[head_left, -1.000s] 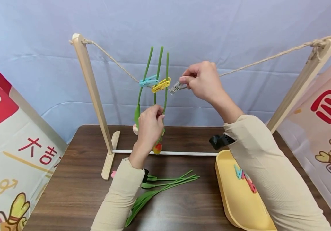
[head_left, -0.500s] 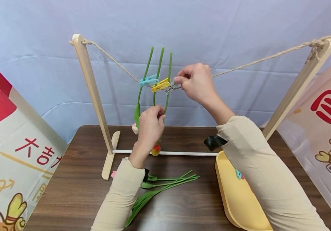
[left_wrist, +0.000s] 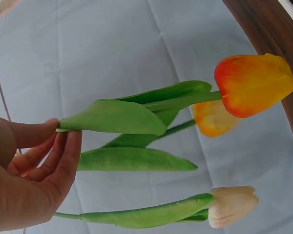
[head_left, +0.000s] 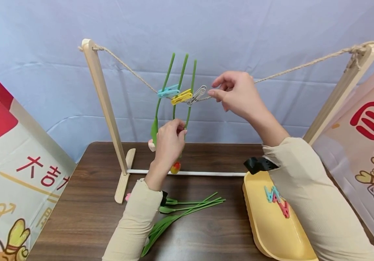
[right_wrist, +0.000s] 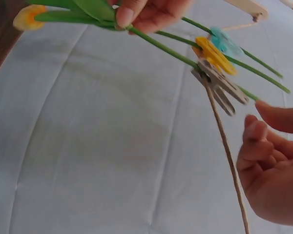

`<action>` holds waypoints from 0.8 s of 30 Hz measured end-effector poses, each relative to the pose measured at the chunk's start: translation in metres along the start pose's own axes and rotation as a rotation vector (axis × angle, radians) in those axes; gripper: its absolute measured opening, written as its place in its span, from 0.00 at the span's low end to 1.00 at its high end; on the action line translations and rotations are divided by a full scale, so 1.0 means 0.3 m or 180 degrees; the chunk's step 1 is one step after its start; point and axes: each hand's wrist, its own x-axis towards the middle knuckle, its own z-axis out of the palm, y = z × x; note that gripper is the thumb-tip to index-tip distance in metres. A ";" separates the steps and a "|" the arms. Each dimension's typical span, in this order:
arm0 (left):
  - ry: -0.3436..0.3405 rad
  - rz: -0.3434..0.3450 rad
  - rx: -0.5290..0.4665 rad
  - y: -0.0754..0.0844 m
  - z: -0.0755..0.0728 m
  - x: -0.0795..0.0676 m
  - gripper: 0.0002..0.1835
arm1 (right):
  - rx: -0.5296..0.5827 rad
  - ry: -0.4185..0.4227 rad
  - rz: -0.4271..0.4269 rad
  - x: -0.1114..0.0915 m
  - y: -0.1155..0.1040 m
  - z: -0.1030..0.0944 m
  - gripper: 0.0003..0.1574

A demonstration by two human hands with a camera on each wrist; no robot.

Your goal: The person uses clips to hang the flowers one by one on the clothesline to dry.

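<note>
In the head view my left hand (head_left: 169, 139) pinches the stem of an upside-down artificial tulip at its leaf base; its red-yellow bloom (left_wrist: 256, 85) is plain in the left wrist view. A grey clothespin (head_left: 197, 95) grips that stem on the twine (head_left: 299, 67). My right hand (head_left: 237, 90) is just right of this clothespin, apart from it, thumb and fingers parted and holding nothing. Left along the twine, a yellow clothespin (head_left: 181, 96) and a light-blue clothespin (head_left: 168, 91) hold two more tulips, one with a whitish bloom (left_wrist: 233, 206).
Wooden posts (head_left: 103, 105) hold the twine, joined low down by a white rod (head_left: 213, 173). More tulips (head_left: 193, 212) lie on the brown table (head_left: 85, 217). A yellow tray (head_left: 250, 217) at right holds several clothespins (head_left: 284, 209), partly near the right sleeve.
My right hand brought the grey clothespin left onto the stem and twine, then let go and drew back right. The left hand stays on the stem, whose top leans slightly more right.
</note>
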 end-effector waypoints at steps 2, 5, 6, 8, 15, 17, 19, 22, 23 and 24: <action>0.0006 0.0005 -0.0012 -0.002 0.000 -0.001 0.03 | -0.0025 -0.0118 -0.0004 -0.016 0.013 -0.020 0.08; 0.0004 0.0004 -0.0020 -0.004 -0.001 -0.003 0.03 | -0.0149 -0.0382 0.0037 -0.045 0.050 -0.046 0.08; 0.0010 0.0003 -0.0024 -0.005 -0.002 -0.003 0.03 | -0.0205 -0.0473 0.0063 -0.055 0.068 -0.053 0.08; 0.0005 0.0002 -0.0018 -0.008 -0.002 -0.004 0.03 | -0.0325 -0.0676 0.0147 -0.075 0.113 -0.064 0.08; -0.0011 -0.0027 0.0013 -0.018 -0.005 -0.010 0.04 | -0.0467 -0.1367 0.0482 -0.167 0.346 -0.081 0.08; -0.0011 -0.0060 0.0018 -0.021 -0.006 -0.013 0.04 | -0.0465 -0.1455 0.0663 -0.204 0.422 -0.081 0.06; -0.0019 -0.0084 0.0023 -0.024 -0.007 -0.015 0.04 | -0.0507 -0.1541 0.0809 -0.245 0.496 -0.083 0.06; -0.0051 -0.0158 0.0002 -0.026 -0.008 -0.018 0.04 | -0.0530 -0.1640 0.0961 -0.312 0.605 -0.083 0.07; -0.0064 -0.0170 -0.0006 -0.026 -0.008 -0.019 0.04 | -0.0530 -0.1652 0.1014 -0.334 0.639 -0.081 0.07; -0.0073 -0.0191 -0.0010 -0.026 -0.008 -0.020 0.04 | -0.0516 -0.1660 0.1061 -0.356 0.672 -0.079 0.08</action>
